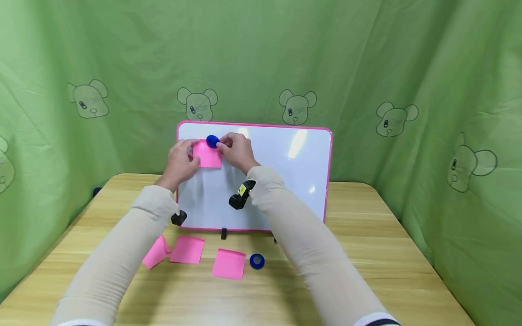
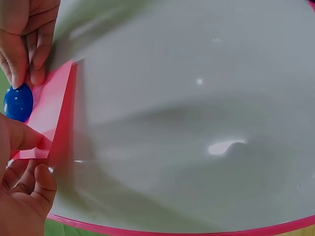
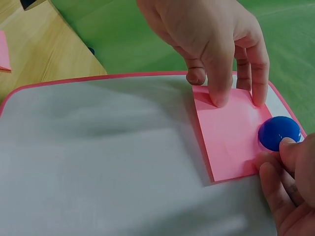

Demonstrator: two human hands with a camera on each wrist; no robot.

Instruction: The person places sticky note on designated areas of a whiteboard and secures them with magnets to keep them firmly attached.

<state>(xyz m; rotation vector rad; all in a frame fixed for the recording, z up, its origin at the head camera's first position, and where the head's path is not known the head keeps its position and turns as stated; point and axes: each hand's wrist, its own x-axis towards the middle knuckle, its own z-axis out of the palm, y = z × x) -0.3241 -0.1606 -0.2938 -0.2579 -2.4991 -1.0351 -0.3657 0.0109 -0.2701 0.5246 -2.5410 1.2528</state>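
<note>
A pink sticky note (image 1: 209, 156) lies against the upper left of a whiteboard (image 1: 285, 181) with a pink frame. At the note's left edge, my left hand (image 1: 181, 160) holds it, thumb on its face and other fingers curled by the edge. My right hand (image 1: 238, 151) pinches a round blue magnet (image 1: 212, 141) between thumb and fingers. The magnet overlaps the note's top edge, right of its middle. In the left wrist view, the note's lower edge (image 2: 66, 98) lifts off the board.
Three more pink notes, one partly behind the left sleeve (image 1: 157, 253), two flat in front (image 1: 187, 250) (image 1: 229, 264), lie on the wooden table (image 1: 367, 280). A second blue magnet (image 1: 257, 261) lies right of them. Black feet (image 1: 224, 233) prop the board; a green curtain (image 1: 253, 54) hangs behind.
</note>
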